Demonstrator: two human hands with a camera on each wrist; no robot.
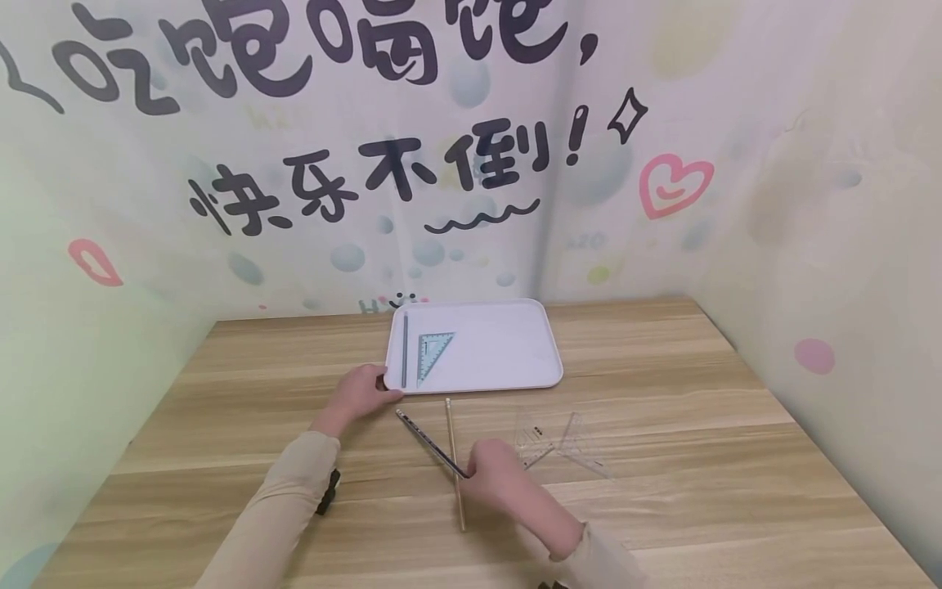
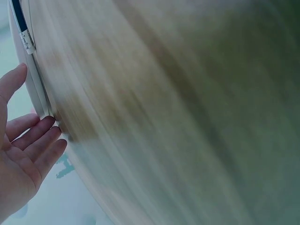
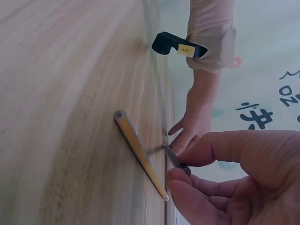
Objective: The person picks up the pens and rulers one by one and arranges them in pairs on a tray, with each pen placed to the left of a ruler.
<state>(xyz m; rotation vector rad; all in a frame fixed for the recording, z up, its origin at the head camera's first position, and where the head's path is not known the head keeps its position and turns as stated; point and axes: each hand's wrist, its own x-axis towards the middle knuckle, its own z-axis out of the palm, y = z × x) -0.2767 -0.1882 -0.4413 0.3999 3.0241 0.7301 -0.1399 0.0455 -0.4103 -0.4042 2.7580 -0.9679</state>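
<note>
My right hand (image 1: pixel 495 474) pinches a dark pencil (image 1: pixel 430 442) between thumb and fingers, its eraser end pointing toward the tray's front left corner. The dark pencil crosses above a natural-wood pencil (image 1: pixel 461 507) lying on the table. My left hand (image 1: pixel 362 393) touches the front left corner of a white tray (image 1: pixel 508 386); in the left wrist view its fingers (image 2: pixel 49 140) lie fairly straight at the rim, thumb spread apart. Inside the tray, at its left, lie a grey pencil (image 1: pixel 405 352) and a teal set square (image 1: pixel 428 350).
Right of my right hand, clear plastic drawing pieces (image 1: pixel 585 458), apparently set squares, lie on the wooden table (image 1: pixel 699 491). A printed wall covering (image 1: pixel 471 245) stands behind the table's back edge, and pale walls flank both sides.
</note>
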